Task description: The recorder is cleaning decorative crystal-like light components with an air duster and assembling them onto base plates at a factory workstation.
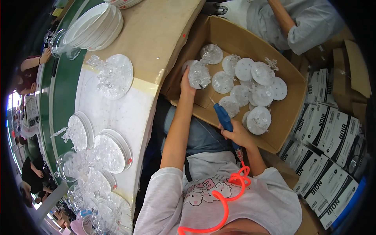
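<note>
A clear disc (199, 77) is hanging over the left part of a cardboard box (293, 88), the left hand (188, 83) pinching its edge, while the right hand (237, 135) is wrapping closely round a blue driver (222, 116); a steady disc and light wrist would likely spare its delicate-looking pieces. Leftward, a table (150, 37) is carrying other discs (117, 76) and white dishes (96, 29), while stacked cartons (333, 129) are standing rightward.

Person's top: pale grey T-shirt (266, 203) | sleeves (161, 194): short, loose, same grey | front: pink lettering (207, 181) beside a print of rounded cartoon animals (213, 194), dark-outlined | legs: blue jeans (201, 137) | left hand (188, 84), right hand (238, 135): bare
</note>
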{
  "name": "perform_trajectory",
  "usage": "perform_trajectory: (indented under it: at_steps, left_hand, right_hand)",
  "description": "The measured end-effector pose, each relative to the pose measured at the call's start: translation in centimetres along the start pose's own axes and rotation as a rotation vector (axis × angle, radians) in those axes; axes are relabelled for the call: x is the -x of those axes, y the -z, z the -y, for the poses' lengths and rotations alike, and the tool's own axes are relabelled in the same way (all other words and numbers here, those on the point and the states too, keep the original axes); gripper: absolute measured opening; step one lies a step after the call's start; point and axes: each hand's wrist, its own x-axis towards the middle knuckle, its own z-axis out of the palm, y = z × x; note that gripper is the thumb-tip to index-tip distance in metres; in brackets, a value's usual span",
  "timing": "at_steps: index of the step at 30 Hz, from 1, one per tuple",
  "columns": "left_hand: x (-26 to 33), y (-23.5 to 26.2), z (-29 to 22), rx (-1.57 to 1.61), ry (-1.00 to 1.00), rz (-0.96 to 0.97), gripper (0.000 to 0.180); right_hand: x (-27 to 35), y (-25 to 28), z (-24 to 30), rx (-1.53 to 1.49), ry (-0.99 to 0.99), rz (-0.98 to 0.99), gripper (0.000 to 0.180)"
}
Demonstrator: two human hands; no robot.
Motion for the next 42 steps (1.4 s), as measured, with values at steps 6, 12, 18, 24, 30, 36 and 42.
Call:
perform_trajectory:
  at_steps: [6,12,18,24,30,36,42]
  left_hand:
    - [0.2,-0.3,0.0,-0.027,0.002,-0.028,0.04]
    - [-0.1,0.3,0.1,-0.008,0.014,-0.003,0.04]
    - [-0.2,0.7,-0.3,0.006,0.035,-0.014,0.041]
    - [0.6,-0.5,-0.2,-0.027,0.019,-0.066,0.041]
    - [0.4,-0.1,-0.4,-0.033,0.012,-0.066,0.04]
    - [0.1,0.3,-0.2,-0.012,0.025,-0.059,0.041]
    - [-0.1,0.7,-0.3,-0.015,0.005,-0.041,0.041]
  right_hand:
    - [0.3,0.4,0.7,-0.069,0.024,-0.021,0.021]
    - [-0.2,0.3,0.7,-0.045,0.002,-0.057,0.02]
    - [-0.4,1.8,-1.6,-0.17,-0.015,-0.082,0.018]
    - [0.5,3.9,-0.8,-0.23,-0.05,-0.109,0.02]
    - [0.8,3.6,-0.4,-0.182,-0.021,-0.061,0.02]
    - [0.5,2.8,-0.1,-0.188,0.002,-0.035,0.019]
    - [0.1,1.7,1.1,-0.121,0.03,0.028,0.026]
